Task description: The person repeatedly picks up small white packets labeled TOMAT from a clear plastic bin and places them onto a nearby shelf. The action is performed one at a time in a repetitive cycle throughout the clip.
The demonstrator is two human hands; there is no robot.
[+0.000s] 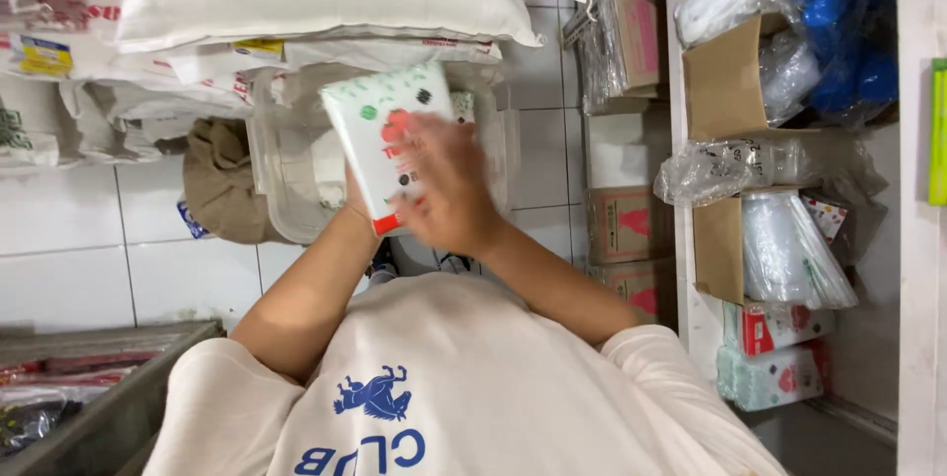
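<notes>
I hold a white packet (380,116) with red and green print in front of my chest, tilted. My left hand (356,203) grips its lower edge from behind and is mostly hidden by it. My right hand (449,185) lies over the packet's front lower corner, fingers spread and blurred with motion; whether it grips the packet I cannot tell. Just behind the packet is a clear plastic bin (291,175) on the white tiled floor.
Large white sacks (296,2) are stacked beyond the bin, with a brown cloth bag (222,180) beside it. On the right, a white shelf holds cardboard cartons (725,91) and clear plastic bags (789,249). A grey crate (109,407) sits at the lower left.
</notes>
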